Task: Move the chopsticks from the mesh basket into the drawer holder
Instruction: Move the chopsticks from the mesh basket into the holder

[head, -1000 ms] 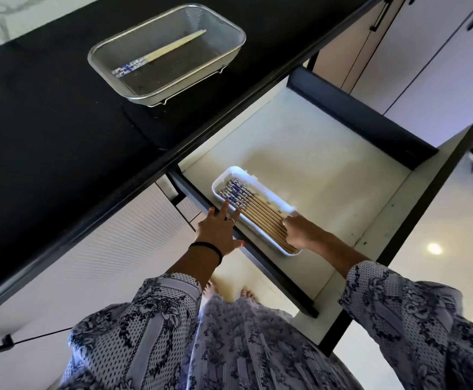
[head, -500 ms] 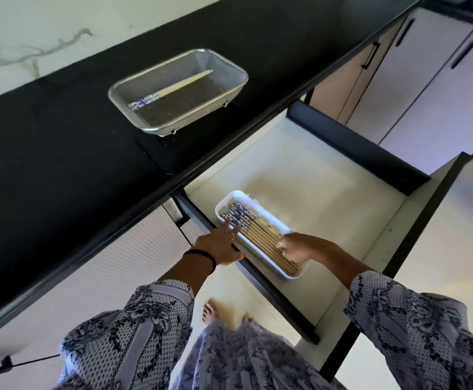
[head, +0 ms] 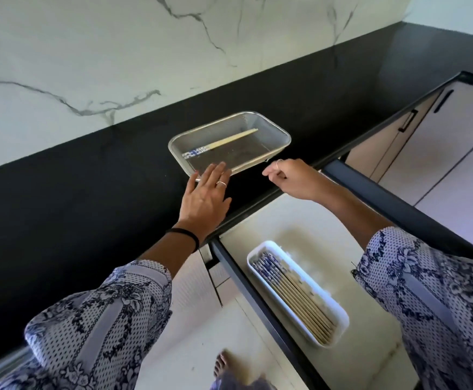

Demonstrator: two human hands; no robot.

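Note:
A metal mesh basket point(head: 274, 128) stands on the black counter point(head: 89, 198) and holds a pair of wooden chopsticks point(head: 229, 140) with blue patterned ends. My left hand point(head: 205, 197) lies flat with straight fingers, its fingertips at the basket's near rim. My right hand point(head: 288, 178) hovers beside the basket's near right corner, fingers loosely curled, holding nothing. Below, the open drawer point(head: 300, 220) contains a white holder point(head: 339, 325) filled with several chopsticks point(head: 291, 291).
A marble wall point(head: 117, 52) backs the counter. The drawer's dark front panel point(head: 392, 209) juts out at the right, with cabinet doors point(head: 440, 136) behind it. My bare foot point(head: 221, 367) shows on the floor below.
Both hands left the white holder in the drawer and rose to the counter, arriving at the mesh basket's near edge. The camera tilted upward.

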